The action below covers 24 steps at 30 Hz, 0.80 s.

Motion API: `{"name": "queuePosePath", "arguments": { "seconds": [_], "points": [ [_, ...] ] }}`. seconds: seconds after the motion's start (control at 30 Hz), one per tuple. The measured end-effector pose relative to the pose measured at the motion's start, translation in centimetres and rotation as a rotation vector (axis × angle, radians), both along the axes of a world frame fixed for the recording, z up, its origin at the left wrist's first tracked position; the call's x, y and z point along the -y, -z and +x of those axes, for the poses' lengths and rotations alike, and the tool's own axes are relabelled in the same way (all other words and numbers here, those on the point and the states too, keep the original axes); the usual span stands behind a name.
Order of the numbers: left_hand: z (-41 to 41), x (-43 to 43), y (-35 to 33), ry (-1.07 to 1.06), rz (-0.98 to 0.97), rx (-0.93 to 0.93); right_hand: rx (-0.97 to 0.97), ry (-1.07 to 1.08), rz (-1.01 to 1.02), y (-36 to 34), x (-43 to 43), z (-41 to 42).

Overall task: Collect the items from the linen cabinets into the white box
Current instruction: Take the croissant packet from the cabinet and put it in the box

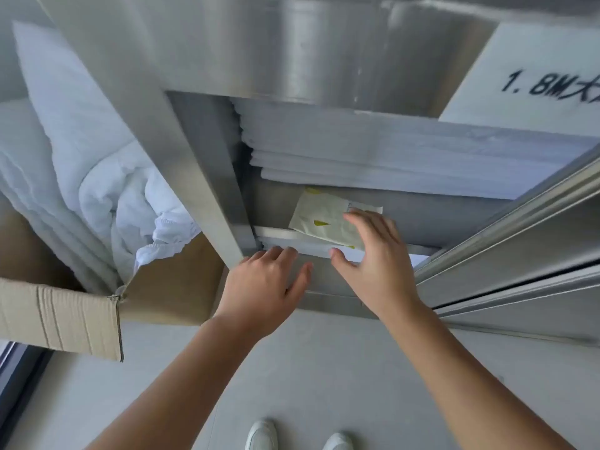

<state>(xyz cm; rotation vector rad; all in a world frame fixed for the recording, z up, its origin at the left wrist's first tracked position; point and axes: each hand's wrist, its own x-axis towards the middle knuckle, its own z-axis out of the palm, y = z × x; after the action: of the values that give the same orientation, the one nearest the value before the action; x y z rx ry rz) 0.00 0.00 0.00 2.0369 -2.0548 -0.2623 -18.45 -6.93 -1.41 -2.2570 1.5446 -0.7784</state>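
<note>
Head view, yellow packet under right fingers

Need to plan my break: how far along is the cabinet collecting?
Done: nothing confirmable; no white box shows, only a cardboard box of bedding. In hand: right hand touches a yellow packet, left hand rests on white linen below. Left: the folded sheets stacked above.

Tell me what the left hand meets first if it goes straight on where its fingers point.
Likely the folded white linen just beyond the left hand; depth is unclear, so they may already touch.
</note>
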Motion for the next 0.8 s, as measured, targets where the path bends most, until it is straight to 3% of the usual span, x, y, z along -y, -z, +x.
{"name": "queuePosePath", "arguments": {
  "seconds": [0.2, 0.43, 0.63, 0.8],
  "points": [
    [0.1, 1.1, 0.3, 0.001, -0.012, -0.004, -0.162, -0.003, 0.036, 2.4, 2.2, 0.9],
    [0.4, 1.0, 1.0, -0.001, -0.029, -0.010, -0.177, 0.080, -0.086, 4.4, 2.5, 1.0],
    [0.5, 0.0, 0.2, -0.006, -0.072, -0.033, -0.028, 0.071, -0.226, 4.3, 0.5, -1.2],
    [0.3, -2.7, -3.3, 0.004, -0.063, -0.026, 0.083, 0.188, -0.152, 0.0, -3.3, -2.5]
  ]
}}
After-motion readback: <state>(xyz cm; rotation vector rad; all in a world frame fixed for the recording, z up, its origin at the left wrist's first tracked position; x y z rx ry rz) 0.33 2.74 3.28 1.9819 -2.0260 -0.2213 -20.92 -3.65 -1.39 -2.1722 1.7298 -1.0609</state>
